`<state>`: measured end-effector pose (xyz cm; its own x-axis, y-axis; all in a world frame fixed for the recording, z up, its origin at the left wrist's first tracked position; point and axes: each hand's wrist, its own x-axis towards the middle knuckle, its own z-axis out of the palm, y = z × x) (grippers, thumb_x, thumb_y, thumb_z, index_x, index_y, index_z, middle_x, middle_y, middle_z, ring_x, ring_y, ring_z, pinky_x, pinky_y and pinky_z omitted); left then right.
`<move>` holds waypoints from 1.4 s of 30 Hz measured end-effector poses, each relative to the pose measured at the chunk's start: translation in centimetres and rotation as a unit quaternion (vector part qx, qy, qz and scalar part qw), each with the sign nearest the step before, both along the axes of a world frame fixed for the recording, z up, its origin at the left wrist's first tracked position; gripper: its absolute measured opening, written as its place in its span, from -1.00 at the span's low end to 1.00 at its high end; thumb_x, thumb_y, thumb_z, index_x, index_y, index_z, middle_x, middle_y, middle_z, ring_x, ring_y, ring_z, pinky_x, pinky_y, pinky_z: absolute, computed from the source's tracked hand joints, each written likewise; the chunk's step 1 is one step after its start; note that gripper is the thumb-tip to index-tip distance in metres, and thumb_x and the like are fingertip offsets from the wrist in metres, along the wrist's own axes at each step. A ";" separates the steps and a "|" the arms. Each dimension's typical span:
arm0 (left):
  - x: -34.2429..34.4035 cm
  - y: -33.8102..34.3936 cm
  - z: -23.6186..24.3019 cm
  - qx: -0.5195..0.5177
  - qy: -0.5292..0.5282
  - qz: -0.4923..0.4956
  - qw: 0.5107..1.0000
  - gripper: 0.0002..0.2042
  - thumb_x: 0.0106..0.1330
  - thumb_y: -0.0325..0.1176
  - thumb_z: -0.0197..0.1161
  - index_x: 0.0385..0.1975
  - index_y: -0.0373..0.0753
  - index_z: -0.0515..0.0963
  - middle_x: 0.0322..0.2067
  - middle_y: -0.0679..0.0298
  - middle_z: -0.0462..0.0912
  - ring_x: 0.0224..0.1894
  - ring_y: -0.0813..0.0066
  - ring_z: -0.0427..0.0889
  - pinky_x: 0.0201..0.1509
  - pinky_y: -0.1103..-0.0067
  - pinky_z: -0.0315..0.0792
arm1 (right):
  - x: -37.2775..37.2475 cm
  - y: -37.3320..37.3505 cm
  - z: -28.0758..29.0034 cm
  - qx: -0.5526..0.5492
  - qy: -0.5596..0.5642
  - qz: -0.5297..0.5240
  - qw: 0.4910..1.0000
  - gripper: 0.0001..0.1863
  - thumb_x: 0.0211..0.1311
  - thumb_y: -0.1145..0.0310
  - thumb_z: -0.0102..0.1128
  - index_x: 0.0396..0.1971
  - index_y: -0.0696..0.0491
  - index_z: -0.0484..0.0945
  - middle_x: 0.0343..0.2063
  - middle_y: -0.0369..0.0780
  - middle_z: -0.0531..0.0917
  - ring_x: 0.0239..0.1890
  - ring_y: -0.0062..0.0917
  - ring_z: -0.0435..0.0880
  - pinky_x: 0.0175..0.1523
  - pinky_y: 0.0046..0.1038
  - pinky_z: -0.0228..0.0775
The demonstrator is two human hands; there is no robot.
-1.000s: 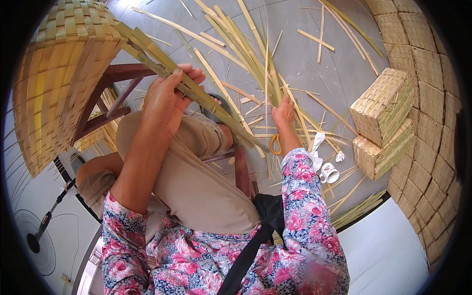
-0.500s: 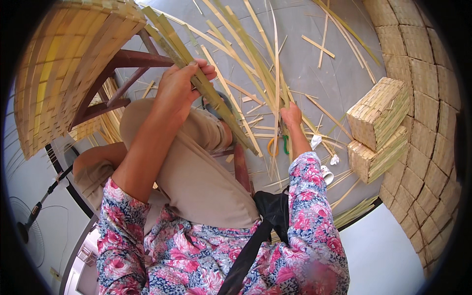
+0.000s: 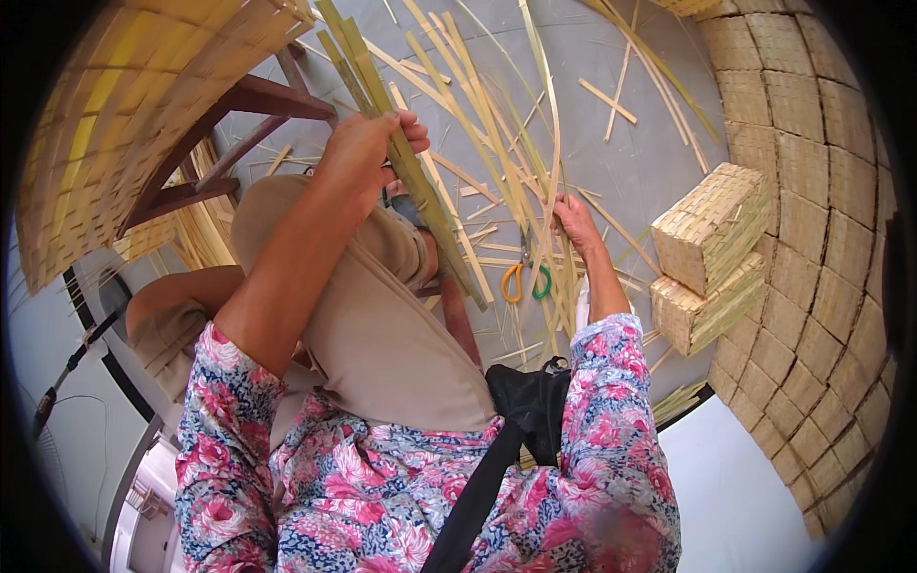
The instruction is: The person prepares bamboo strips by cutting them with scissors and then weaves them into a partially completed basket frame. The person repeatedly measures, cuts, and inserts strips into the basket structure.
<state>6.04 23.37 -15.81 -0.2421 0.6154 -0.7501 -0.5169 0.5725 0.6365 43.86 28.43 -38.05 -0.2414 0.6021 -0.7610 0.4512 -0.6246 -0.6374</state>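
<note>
My left hand (image 3: 368, 158) is closed round a bundle of flat greenish bamboo strips (image 3: 435, 215), which slants across my raised knee. Over the littered floor to the right, my right hand (image 3: 578, 226) has its fingers closed on thin, pale bamboo strips (image 3: 552, 119). They bend upward and away from it, and some run down below the hand. Exactly how many it grips is hidden. Just left of that hand lie scissors (image 3: 547, 288) with one orange and one green handle loop, partly among the strips.
Loose bamboo strips (image 3: 607, 101) litter the grey floor. Two small woven boxes (image 3: 712, 229) sit stacked at right, before a wall of woven boxes (image 3: 798, 229). A large woven piece (image 3: 124, 124) rests by a dark red wooden frame (image 3: 267, 100) at left. A black bag (image 3: 530, 406) hangs at my waist.
My right hand has risen slightly off the pile and turned, strips between its fingers. The scissors show more fully now. My left hand still holds its bundle, shifted slightly with the view.
</note>
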 end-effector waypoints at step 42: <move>0.4 0.0 1.4 0.017 0.011 -0.046 0.999 -0.74 0.50 -0.33 -0.02 -0.05 -0.39 0.50 -0.10 0.06 0.61 0.01 0.23 0.61 0.11 0.25 0.56 | -0.3 -5.2 -4.4 0.261 -0.225 0.125 0.930 -0.67 0.01 0.37 0.34 -0.16 0.08 0.56 -0.40 -0.04 0.69 -0.25 -0.15 0.70 -0.10 -0.19 0.52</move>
<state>6.43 23.35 -14.41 -0.1996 0.6612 -0.7232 -0.4483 0.5947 0.6674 43.53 23.18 -42.41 -0.1518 0.8859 -0.4384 0.8348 -0.1226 -0.5367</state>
